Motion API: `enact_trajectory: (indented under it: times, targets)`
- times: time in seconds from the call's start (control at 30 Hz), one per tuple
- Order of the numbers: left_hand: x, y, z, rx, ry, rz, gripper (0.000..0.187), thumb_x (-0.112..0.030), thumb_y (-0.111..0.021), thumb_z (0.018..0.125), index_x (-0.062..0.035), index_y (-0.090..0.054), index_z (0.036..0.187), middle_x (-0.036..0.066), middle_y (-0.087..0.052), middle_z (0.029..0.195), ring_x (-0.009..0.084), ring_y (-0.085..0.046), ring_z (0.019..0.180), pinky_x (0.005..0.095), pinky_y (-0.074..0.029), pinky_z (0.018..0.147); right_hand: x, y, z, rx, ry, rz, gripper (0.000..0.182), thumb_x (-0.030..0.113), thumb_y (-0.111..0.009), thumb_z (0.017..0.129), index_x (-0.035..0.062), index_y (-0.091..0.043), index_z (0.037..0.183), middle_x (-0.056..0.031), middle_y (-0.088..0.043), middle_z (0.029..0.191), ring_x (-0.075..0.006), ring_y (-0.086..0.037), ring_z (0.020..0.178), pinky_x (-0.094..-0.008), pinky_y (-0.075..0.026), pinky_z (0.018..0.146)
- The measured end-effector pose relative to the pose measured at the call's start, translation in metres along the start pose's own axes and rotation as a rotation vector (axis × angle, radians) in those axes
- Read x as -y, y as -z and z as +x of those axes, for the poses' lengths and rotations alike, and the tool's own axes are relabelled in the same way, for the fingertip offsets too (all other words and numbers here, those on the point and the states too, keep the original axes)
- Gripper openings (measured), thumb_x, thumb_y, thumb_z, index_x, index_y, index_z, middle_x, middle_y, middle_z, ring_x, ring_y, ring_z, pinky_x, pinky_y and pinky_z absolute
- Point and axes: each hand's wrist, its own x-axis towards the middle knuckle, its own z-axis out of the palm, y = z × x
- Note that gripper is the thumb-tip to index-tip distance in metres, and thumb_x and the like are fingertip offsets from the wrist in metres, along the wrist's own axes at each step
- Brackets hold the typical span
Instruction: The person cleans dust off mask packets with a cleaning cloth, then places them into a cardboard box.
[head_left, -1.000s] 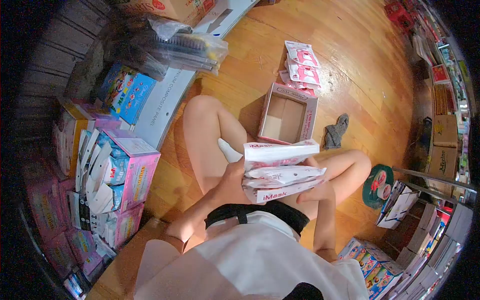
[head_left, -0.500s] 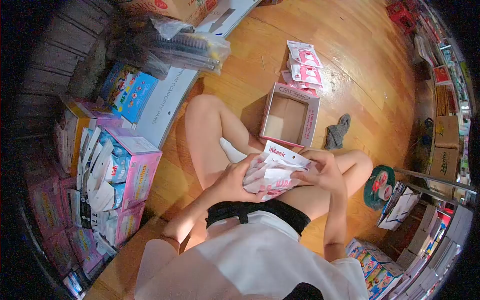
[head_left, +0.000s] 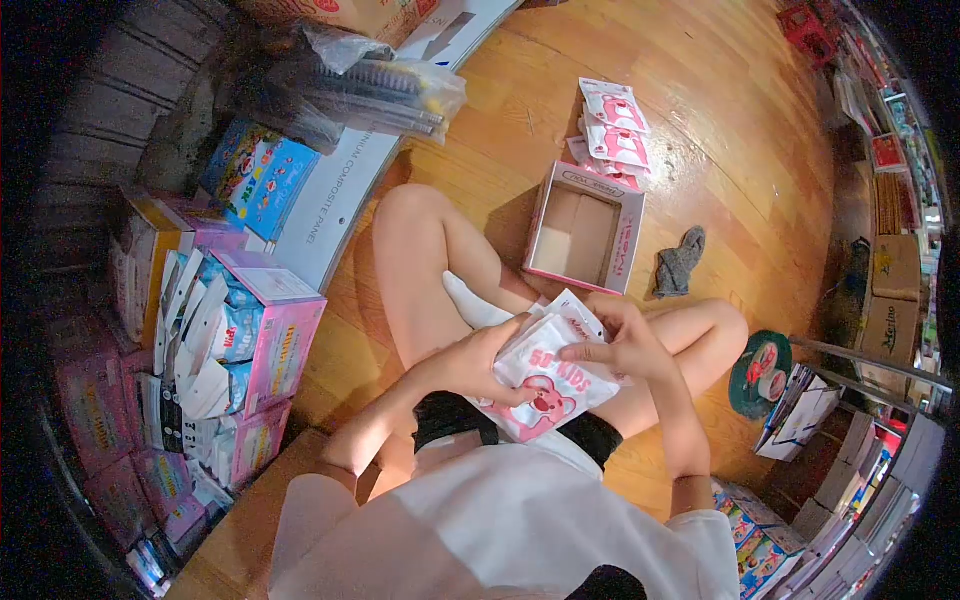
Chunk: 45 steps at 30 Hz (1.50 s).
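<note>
A stack of white and pink mask packets is held over my lap, its top packet showing a pink bear print. My left hand grips the stack's left side, thumb on the front. On the upper right, my right hand has its fingers behind the packets and its thumb across the front. Beyond my crossed legs, an open pink and white box lies on the floor, its visible inside bare. More mask packets lie in an overlapping pile just past the box.
A grey sock lies right of the box. Green tape rolls are by my right knee. Pink boxes of packets stand at the left, near a blue box. Shelves with cartons line the right.
The packets in my hands have turned and tilted, so the bear print now faces up. My right hand has shifted slightly left along their upper edge.
</note>
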Motion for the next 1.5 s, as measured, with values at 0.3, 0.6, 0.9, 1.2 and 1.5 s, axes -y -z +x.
enact_trajectory:
  times: [0.3,0.6,0.9,1.2,1.5]
  targets:
    - [0.013,-0.001,0.019,-0.207,-0.348,-0.921,0.121,-0.073,-0.069,0.058,-0.0103,-0.017,0.146,0.019,-0.037,0.140,0.0277,-0.037,0.130,0.0458,-0.032,0.106,0.023,0.022,-0.030,-0.358,0.093,0.603,0.061,-0.005,-0.072,0.060,-0.0031,-0.049,0.116,-0.0208,-0.063,0.108,-0.0276,-0.063,0.098,-0.0385,-0.051,0.089]
    - [0.001,-0.040,0.047,-0.259,-0.096,-1.282,0.115,-0.084,-0.048,0.066,-0.0087,-0.015,0.146,0.014,-0.033,0.145,0.0283,-0.036,0.131,0.0460,-0.030,0.107,0.009,0.023,-0.019,-0.490,0.093,0.489,0.055,0.004,-0.074,0.066,-0.0026,-0.051,0.115,-0.0131,-0.064,0.104,-0.0194,-0.064,0.092,-0.0316,-0.050,0.085]
    - [0.038,-0.050,0.037,-0.230,-0.113,-1.007,0.110,-0.074,-0.059,0.068,-0.0111,-0.014,0.146,0.008,-0.031,0.145,0.0236,-0.034,0.132,0.0418,-0.033,0.107,0.006,0.016,-0.016,-0.637,0.053,-0.056,0.019,0.002,-0.069,0.079,0.0014,-0.059,0.095,0.0027,-0.059,0.081,-0.0045,-0.052,0.074,-0.0205,-0.042,0.066]
    - [0.041,-0.052,0.026,-0.434,-0.115,-0.973,0.085,-0.057,-0.060,0.078,-0.0098,-0.026,0.141,0.008,-0.043,0.134,0.0211,-0.045,0.122,0.0376,-0.037,0.102,-0.001,0.010,-0.022,-0.621,0.112,-0.211,0.018,0.001,-0.069,0.079,-0.0005,-0.055,0.091,-0.0018,-0.057,0.076,-0.0058,-0.051,0.073,-0.0212,-0.042,0.064]
    - [0.035,-0.051,0.032,-0.541,0.016,-1.038,0.047,-0.033,-0.051,0.084,-0.0027,-0.050,0.120,0.009,-0.059,0.111,0.0196,-0.056,0.106,0.0355,-0.044,0.095,0.023,0.003,-0.026,-0.537,0.002,0.233,0.039,0.001,-0.071,0.079,-0.0004,-0.053,0.113,-0.0048,-0.064,0.101,-0.0110,-0.061,0.091,-0.0247,-0.049,0.081]
